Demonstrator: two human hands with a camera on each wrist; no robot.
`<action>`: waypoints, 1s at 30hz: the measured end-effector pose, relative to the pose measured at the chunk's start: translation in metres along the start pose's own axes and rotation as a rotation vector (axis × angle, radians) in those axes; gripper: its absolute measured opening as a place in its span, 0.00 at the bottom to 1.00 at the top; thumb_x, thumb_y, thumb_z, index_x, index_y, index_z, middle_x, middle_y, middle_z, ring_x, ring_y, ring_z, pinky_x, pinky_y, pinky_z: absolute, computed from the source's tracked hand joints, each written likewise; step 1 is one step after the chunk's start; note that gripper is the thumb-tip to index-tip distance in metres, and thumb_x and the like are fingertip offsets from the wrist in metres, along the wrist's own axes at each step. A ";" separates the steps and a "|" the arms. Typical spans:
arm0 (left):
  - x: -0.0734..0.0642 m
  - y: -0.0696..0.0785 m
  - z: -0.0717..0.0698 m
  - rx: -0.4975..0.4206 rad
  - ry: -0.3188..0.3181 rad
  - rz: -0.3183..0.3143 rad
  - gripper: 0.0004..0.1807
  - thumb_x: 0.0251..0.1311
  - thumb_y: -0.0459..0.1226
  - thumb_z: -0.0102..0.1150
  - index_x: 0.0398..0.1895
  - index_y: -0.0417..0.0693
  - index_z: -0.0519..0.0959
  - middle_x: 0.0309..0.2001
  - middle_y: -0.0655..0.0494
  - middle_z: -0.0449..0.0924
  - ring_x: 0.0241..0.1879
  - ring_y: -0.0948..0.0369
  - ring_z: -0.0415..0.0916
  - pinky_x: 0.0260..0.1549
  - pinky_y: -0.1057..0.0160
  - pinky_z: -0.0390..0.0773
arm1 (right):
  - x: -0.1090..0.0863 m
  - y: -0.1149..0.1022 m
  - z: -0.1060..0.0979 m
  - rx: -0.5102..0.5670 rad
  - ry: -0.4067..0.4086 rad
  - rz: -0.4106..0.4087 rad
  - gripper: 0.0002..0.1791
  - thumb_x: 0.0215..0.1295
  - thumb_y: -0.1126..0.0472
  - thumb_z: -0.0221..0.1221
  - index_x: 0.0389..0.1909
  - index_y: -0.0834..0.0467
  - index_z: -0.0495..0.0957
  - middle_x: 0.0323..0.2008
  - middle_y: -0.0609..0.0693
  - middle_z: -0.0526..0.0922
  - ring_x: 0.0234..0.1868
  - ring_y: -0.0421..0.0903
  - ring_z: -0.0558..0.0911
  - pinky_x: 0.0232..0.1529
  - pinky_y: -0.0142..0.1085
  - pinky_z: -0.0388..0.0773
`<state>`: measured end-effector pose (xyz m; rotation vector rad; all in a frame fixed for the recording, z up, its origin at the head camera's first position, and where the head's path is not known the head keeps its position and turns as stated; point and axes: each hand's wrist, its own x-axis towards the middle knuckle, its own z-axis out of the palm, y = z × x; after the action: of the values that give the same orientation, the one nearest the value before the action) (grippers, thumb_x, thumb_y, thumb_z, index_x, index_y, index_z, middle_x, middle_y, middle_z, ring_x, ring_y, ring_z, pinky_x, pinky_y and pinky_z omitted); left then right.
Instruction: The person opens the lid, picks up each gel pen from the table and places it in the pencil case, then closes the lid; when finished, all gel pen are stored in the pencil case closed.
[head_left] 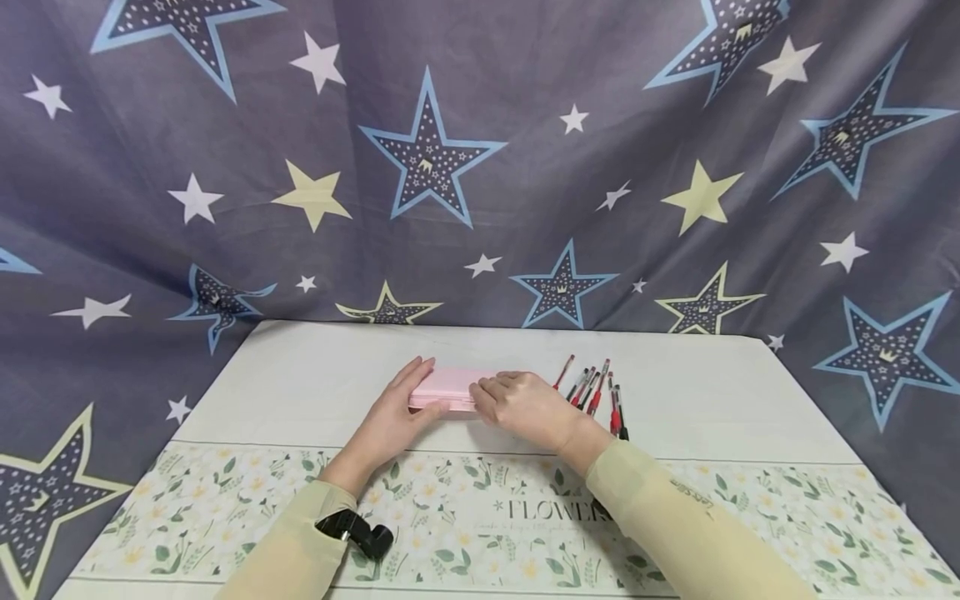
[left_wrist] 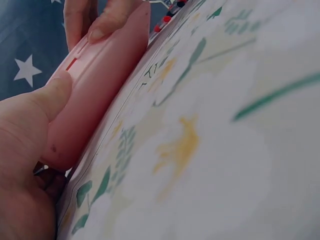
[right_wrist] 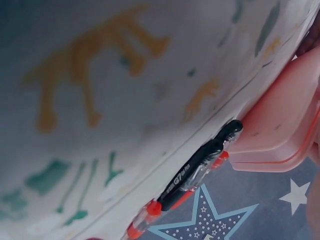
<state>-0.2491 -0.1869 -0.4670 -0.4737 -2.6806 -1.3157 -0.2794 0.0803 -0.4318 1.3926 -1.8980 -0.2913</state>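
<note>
A pink plastic pencil case lies lengthwise on the table, its lid down. My left hand grips its left end, the thumb along the near side and the fingers at the far side. My right hand has its fingers curled at the right part of the near edge. In the left wrist view, the right fingertips press at the seam of the case, near the latch. The rounded corner of the case shows in the right wrist view, where the right hand is mostly out of frame.
Several red and black pens lie loosely side by side, just right of the case. A floral cloth strip runs along the near part of the white table. A star-patterned curtain hangs behind.
</note>
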 end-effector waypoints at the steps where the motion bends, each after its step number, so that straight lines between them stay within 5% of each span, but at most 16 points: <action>1: 0.000 0.000 0.000 0.003 0.003 0.007 0.45 0.76 0.47 0.72 0.87 0.42 0.61 0.86 0.33 0.54 0.84 0.36 0.52 0.80 0.34 0.54 | 0.000 0.000 0.000 0.001 -0.001 0.000 0.12 0.73 0.59 0.72 0.49 0.62 0.86 0.45 0.52 0.93 0.43 0.46 0.92 0.53 0.39 0.88; 12: 0.001 0.000 0.002 -0.052 0.053 0.022 0.47 0.73 0.45 0.75 0.88 0.48 0.61 0.81 0.39 0.65 0.79 0.40 0.66 0.79 0.38 0.60 | 0.000 0.001 -0.005 0.017 -0.018 0.030 0.13 0.71 0.68 0.70 0.54 0.63 0.86 0.49 0.55 0.93 0.46 0.48 0.93 0.57 0.41 0.87; 30: 0.001 0.000 0.001 -0.068 0.050 -0.003 0.50 0.71 0.44 0.78 0.89 0.53 0.59 0.81 0.39 0.64 0.78 0.41 0.65 0.78 0.37 0.62 | -0.002 0.003 -0.001 0.244 0.006 0.158 0.12 0.73 0.60 0.74 0.52 0.58 0.87 0.50 0.50 0.93 0.48 0.46 0.92 0.59 0.40 0.85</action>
<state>-0.2501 -0.1864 -0.4673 -0.4388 -2.6046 -1.4042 -0.2808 0.0836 -0.4303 1.3847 -2.0792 0.0232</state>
